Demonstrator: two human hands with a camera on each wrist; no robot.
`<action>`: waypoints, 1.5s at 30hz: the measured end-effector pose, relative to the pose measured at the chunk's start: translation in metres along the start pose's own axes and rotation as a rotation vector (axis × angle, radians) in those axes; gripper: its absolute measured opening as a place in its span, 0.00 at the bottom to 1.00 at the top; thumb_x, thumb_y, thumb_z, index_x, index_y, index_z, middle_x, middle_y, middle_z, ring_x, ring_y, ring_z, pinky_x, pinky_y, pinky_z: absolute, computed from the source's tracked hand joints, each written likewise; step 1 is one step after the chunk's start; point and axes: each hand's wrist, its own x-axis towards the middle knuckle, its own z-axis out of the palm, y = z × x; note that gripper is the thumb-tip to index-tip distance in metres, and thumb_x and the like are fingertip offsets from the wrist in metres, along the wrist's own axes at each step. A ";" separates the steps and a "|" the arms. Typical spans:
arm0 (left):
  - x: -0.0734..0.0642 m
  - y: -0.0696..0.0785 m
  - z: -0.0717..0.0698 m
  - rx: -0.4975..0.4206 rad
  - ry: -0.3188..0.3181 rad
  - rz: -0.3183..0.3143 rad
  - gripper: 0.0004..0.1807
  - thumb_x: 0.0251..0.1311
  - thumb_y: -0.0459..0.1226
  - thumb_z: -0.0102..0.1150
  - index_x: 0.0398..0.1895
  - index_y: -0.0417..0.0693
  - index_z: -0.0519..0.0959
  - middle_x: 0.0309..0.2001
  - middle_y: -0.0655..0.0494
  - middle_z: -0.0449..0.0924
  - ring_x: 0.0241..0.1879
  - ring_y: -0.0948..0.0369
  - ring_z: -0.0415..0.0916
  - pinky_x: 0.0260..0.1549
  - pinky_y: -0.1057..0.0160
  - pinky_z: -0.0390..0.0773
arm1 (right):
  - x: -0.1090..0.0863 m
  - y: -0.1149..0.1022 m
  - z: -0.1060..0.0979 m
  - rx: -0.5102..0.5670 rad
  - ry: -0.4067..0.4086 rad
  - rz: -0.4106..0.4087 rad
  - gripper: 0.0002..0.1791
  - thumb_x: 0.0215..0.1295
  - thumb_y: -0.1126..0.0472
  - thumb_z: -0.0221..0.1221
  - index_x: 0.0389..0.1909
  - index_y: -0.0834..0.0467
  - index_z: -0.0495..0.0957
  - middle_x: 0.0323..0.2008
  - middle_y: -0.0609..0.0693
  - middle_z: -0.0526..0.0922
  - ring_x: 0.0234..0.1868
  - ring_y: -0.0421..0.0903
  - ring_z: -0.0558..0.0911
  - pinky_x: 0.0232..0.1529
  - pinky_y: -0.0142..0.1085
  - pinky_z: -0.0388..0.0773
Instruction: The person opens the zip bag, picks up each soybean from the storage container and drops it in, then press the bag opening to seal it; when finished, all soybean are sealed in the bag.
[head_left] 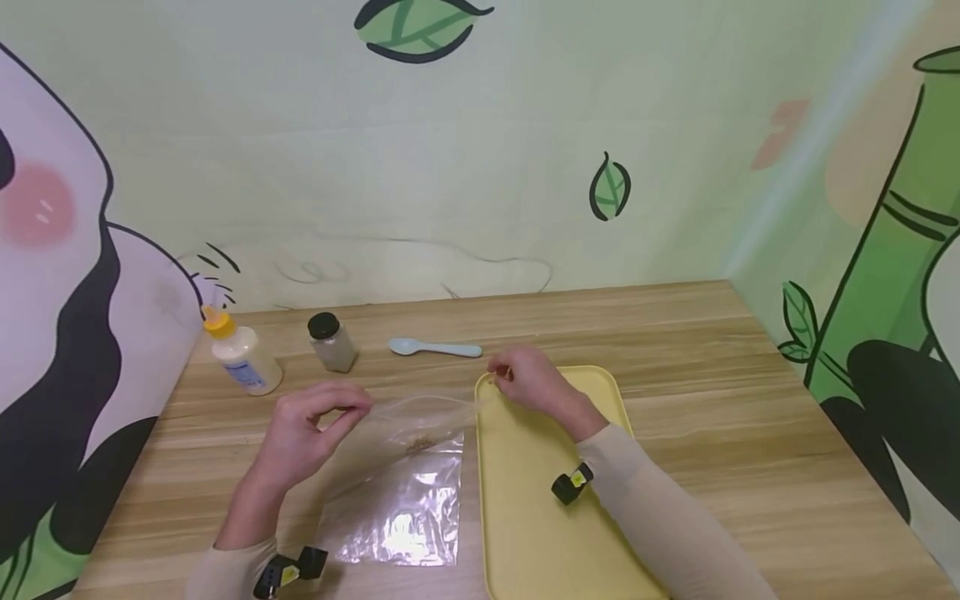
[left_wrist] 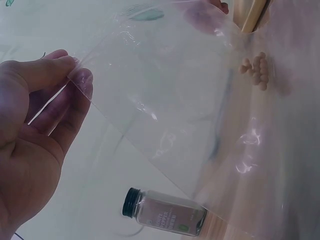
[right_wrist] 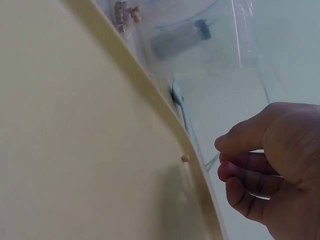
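Observation:
Between thumb and fingers, my left hand [head_left: 311,429] pinches the top edge of a clear plastic zip bag [head_left: 405,500]. Inside the bag lie several small round tan balls [left_wrist: 257,70], clustered together. My right hand [head_left: 528,383] is over the far left corner of a yellow tray [head_left: 547,533], its fingers loosely bent. In the right wrist view, nothing shows between that hand's thumb and fingers [right_wrist: 227,171]. One more tan ball [right_wrist: 185,158] sits on the tray beside its rim, a short way from the fingertips.
Behind the bag stands a pepper jar [head_left: 335,346] with a black lid. A white bottle [head_left: 251,362] with an orange cap is left of it, and a light blue spoon [head_left: 435,347] lies to its right. A painted wall [head_left: 487,183] borders the wooden table [head_left: 720,400].

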 end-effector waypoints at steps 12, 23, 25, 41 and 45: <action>-0.001 -0.001 0.000 -0.005 -0.003 -0.003 0.15 0.43 0.16 0.67 0.32 0.40 0.84 0.35 0.47 0.86 0.39 0.69 0.82 0.42 0.76 0.82 | 0.000 0.011 0.009 -0.053 -0.047 0.035 0.14 0.55 0.71 0.61 0.43 0.62 0.84 0.37 0.53 0.86 0.38 0.46 0.81 0.43 0.36 0.82; -0.001 -0.001 -0.001 -0.003 0.000 -0.011 0.15 0.43 0.16 0.67 0.32 0.40 0.85 0.35 0.48 0.86 0.39 0.69 0.82 0.42 0.76 0.82 | 0.003 0.008 0.015 -0.081 -0.095 -0.018 0.11 0.60 0.69 0.59 0.43 0.61 0.84 0.37 0.52 0.86 0.38 0.46 0.81 0.43 0.37 0.82; -0.001 -0.002 -0.001 -0.004 0.002 -0.009 0.16 0.43 0.16 0.67 0.32 0.41 0.85 0.35 0.48 0.86 0.39 0.69 0.82 0.42 0.76 0.82 | 0.003 0.007 0.016 -0.095 -0.099 -0.028 0.11 0.61 0.69 0.58 0.42 0.62 0.84 0.37 0.52 0.86 0.38 0.47 0.81 0.44 0.38 0.82; -0.001 -0.002 -0.002 0.006 0.007 0.001 0.16 0.43 0.16 0.67 0.32 0.41 0.85 0.34 0.48 0.86 0.39 0.69 0.82 0.42 0.77 0.82 | 0.005 0.007 0.022 -0.107 -0.097 -0.045 0.07 0.62 0.69 0.59 0.37 0.63 0.84 0.34 0.55 0.86 0.40 0.51 0.83 0.46 0.43 0.83; -0.001 -0.003 -0.001 0.001 0.008 0.012 0.16 0.43 0.15 0.67 0.32 0.41 0.85 0.34 0.48 0.86 0.38 0.68 0.82 0.42 0.77 0.82 | 0.005 0.007 0.022 -0.132 -0.110 -0.027 0.06 0.63 0.68 0.59 0.36 0.62 0.85 0.35 0.54 0.86 0.40 0.50 0.84 0.47 0.42 0.84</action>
